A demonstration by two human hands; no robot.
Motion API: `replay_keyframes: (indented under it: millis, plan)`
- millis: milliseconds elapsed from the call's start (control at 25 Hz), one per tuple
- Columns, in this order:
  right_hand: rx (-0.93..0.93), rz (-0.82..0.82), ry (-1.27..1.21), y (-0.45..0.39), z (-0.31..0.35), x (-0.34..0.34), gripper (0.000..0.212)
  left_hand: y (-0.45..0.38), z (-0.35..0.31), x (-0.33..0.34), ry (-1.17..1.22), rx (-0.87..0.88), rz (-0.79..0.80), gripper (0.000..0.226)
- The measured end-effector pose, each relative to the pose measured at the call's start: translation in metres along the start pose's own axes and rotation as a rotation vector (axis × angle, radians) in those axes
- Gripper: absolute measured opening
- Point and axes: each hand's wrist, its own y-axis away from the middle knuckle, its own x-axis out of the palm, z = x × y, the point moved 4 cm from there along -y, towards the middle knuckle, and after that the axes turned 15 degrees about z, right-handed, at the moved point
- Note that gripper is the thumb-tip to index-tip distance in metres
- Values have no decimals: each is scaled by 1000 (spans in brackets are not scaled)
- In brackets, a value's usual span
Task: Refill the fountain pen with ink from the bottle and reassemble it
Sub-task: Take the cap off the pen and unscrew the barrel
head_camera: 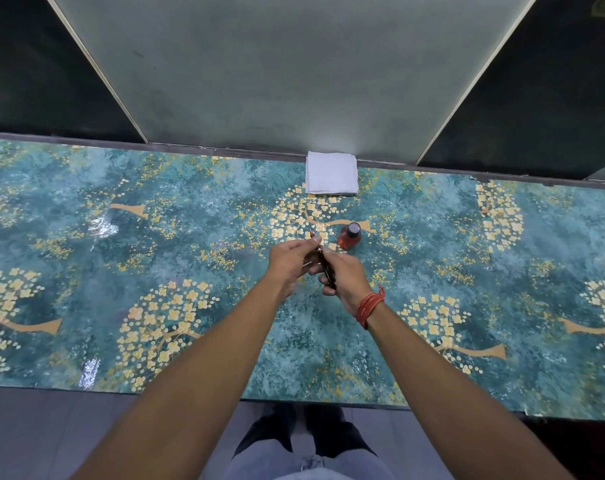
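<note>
So I'm looking down from the head cam and both hands are up over the counter, meeting around the fountain pen. The pen is a slim dark thing, almost black with a reddish tint, running roughly away from me. Its far tip pokes out past the left fingertips and looks reddish, but it's too small to say more. My left hand has thumb and fingers pinched together on the far end of the pen. My right hand is curled shut around the near end, so most of the barrel is buried in the grip. Whether the pen is in one piece or coming apart, I can't tell, the fingers cover the join.

Just beyond the right fingers, slightly to the right, sits the ink bottle: small, clear, orange-red liquid inside, dark cap on top. It stands upright, near the hands but not touching them. Further out past the fingertips, against the back edge of the counter, there's a folded white tissue lying flat.

There's a red thread bracelet on the right wrist. The counter has a glossy teal pattern with yellow blossom trees. Nothing sits between the fingers and the bottle.
</note>
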Motion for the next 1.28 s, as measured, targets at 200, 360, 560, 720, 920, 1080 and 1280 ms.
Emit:
replay_keyframes:
  millis: [200, 360, 560, 720, 920, 1080, 1280]
  plan:
    - [-3, -47, 49, -2, 2, -3, 14, 0, -3, 3, 33, -3, 9, 21]
    - [25, -18, 20, -3, -1, 1, 19, 1, -4, 7, 10, -2, 14, 16]
    - [37, -61, 9, -4, -3, 3, 26, -2, -4, 8, 9, -18, -8, 23]
    - [-15, -131, 198, -8, -5, 0, 12, -3, -5, 2, 19, -28, -6, 21]
    - [-11, -97, 142, -11, -7, 4, 28, -4, -6, -1, 12, -28, -10, 16]
    - [-136, -244, 522, -7, 3, 1, 9, -6, -3, -6, 25, -36, -41, 28]
    - [-170, -433, 694, 0, 1, 2, 19, -7, 0, -9, 55, -24, -163, 23]
